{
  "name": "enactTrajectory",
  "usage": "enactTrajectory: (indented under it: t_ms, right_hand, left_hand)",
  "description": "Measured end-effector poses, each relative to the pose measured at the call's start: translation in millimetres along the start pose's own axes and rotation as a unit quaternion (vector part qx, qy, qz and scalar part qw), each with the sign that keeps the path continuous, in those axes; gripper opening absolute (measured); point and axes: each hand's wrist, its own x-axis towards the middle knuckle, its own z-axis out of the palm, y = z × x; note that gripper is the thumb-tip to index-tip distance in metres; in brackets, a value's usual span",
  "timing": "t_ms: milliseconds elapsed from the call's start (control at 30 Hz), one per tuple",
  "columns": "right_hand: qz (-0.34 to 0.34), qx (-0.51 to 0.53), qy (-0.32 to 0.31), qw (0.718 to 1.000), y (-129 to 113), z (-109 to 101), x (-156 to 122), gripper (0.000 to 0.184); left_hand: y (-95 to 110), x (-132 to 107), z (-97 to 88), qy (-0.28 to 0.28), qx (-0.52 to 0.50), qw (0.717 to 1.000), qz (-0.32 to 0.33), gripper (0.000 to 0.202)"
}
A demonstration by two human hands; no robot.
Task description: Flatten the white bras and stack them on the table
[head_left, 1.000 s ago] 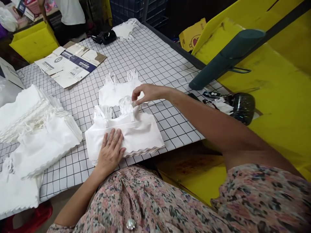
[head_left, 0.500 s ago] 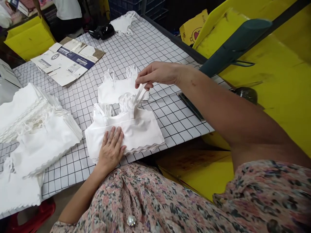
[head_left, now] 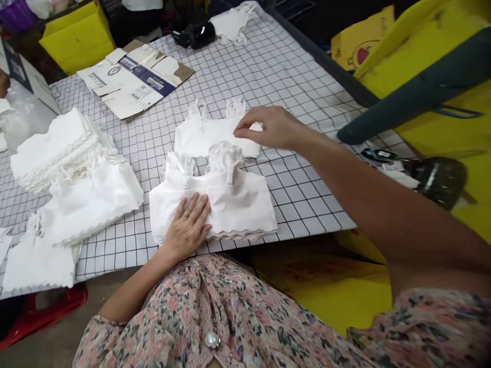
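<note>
My left hand (head_left: 187, 223) lies flat, fingers stretched, on a stack of white strap tops (head_left: 238, 204) near the front edge of the grid-patterned table (head_left: 299, 194). Just behind the stack lies a single white top (head_left: 207, 135). My right hand (head_left: 270, 128) hovers over that top's right side with thumb and fingers pinched together. I cannot make out what the pinch holds. The stack's straps (head_left: 226, 153) lie bunched at its upper edge.
More white tops lie in piles at the left (head_left: 88, 199) (head_left: 53, 148). Further back are a flattened cardboard box (head_left: 134, 82) and a black object (head_left: 194, 36). At the right are a dark green tube (head_left: 414, 92), a black round thing (head_left: 441, 176) and yellow boxes (head_left: 433, 56).
My right hand had lifted a strap from the stack; the strap now lies back on it, and the hand has moved over the single top. The left hand stays put.
</note>
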Motion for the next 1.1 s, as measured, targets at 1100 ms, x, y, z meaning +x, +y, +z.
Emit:
enactTrajectory:
  t_ms: [1100]
  right_hand:
    - [0.032,-0.159,0.202,0.966,131,65,20,0.015]
  left_hand:
    - [-223,179,30.2,-0.067,-0.266,0.834,-0.479,0.029]
